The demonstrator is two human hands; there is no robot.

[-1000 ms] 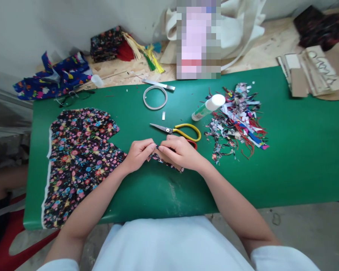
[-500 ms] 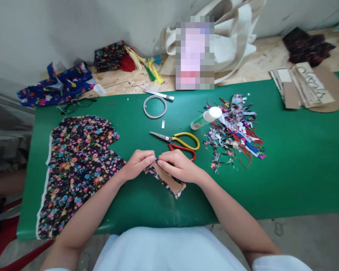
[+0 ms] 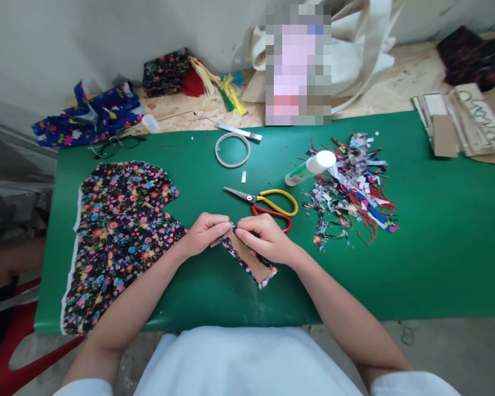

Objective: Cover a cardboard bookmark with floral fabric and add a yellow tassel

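Both hands hold a small strip of brown cardboard whose edges are wrapped in black floral fabric. My left hand pinches its upper left end. My right hand is closed on the upper right edge, its thumb lying over the cardboard. The strip slants down to the right, and its lower end sticks out free. Just beyond my hands lie scissors with one yellow and one red handle, blades pointing left. A large piece of black floral fabric is spread out by my left forearm.
On the green table stand or lie a glue stick, a heap of fabric scraps, a coiled ring and glasses. Farther back are blue printed cloth, tassels, a white bag and cardboard pieces.
The camera view has shifted slightly, so the table things appear farther right. My hands stay at the strip's upper end, with only small finger movement.
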